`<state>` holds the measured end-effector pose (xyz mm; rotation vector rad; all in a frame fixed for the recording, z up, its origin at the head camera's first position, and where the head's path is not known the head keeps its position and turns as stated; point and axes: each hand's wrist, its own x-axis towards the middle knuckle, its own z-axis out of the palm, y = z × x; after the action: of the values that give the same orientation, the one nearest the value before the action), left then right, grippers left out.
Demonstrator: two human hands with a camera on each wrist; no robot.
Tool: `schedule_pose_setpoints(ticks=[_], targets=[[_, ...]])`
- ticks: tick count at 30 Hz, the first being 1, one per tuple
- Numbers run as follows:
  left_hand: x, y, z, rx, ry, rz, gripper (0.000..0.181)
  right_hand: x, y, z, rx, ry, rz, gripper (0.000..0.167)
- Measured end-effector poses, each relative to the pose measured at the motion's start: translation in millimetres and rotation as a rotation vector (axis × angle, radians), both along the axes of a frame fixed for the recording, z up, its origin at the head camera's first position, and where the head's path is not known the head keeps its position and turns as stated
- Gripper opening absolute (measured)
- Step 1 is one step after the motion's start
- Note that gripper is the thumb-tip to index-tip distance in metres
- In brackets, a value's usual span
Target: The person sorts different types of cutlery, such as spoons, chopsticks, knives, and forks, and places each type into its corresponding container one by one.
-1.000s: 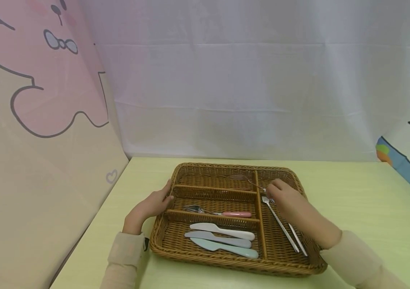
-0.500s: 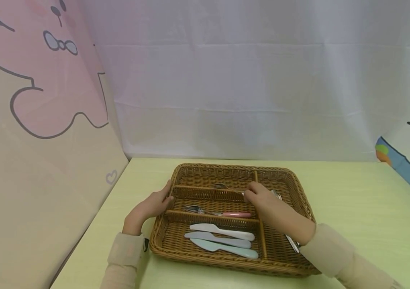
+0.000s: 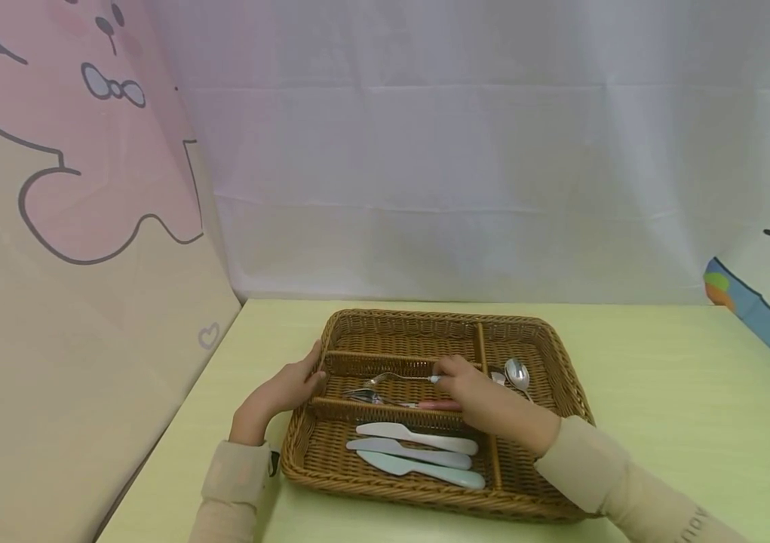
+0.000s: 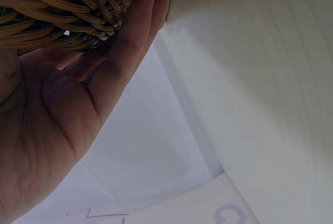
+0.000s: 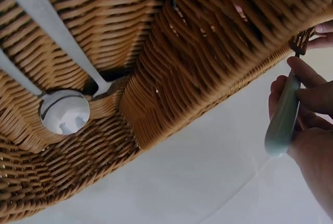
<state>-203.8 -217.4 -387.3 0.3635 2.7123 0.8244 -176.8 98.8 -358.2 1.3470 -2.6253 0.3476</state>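
Observation:
My right hand [image 3: 469, 392] pinches a fork [image 3: 398, 376] with a pale green handle over the middle left compartment of the wicker tray [image 3: 412, 494]. The right wrist view shows the fork handle [image 5: 283, 120] between thumb and fingers, tines pointing away. Below it in that compartment lies a fork with a pink handle [image 3: 428, 405], partly behind my right hand. My left hand [image 3: 289, 385] holds the tray's left wall, thumb at the rim and fingers along the outside. In the left wrist view, the left fingers [image 4: 125, 41] lie against the weave.
White, grey and mint knives [image 3: 418, 456] lie in the front left compartment. A round spoon [image 3: 516, 373] and a utensil with a flat, squarish head [image 3: 497, 377] lie in the right compartment. A white cloth [image 3: 425, 188] hangs behind the pale table [image 3: 683, 392].
My right hand has carried the fork leftward from the right compartment, over the divider, and lowered it toward the middle left compartment. My left hand stays on the tray.

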Motion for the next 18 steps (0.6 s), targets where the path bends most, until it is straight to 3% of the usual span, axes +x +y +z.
schedule_pose_setpoints(ticks=[4, 6, 11, 18], targets=[[-0.2, 0.0, -0.7, -0.003, 0.0, 0.001, 0.065, -0.9, -3, -3.9, 0.02, -0.092, 0.018, 0.013], [-0.4, 0.0, -1.2, -0.004, 0.0, 0.005, 0.065, -0.3, -4, -4.9, 0.042, -0.154, 0.022, 0.023], [-0.9, -0.3, -2.3, -0.006, -0.002, 0.008, 0.065, 0.2, -5, -10.1, 0.074, -0.285, 0.01, 0.029], [-0.4, 0.3, 0.0, -0.01, -0.005, 0.009, 0.064, -1.4, -8, -16.2, 0.173, -0.286, -0.011, 0.031]])
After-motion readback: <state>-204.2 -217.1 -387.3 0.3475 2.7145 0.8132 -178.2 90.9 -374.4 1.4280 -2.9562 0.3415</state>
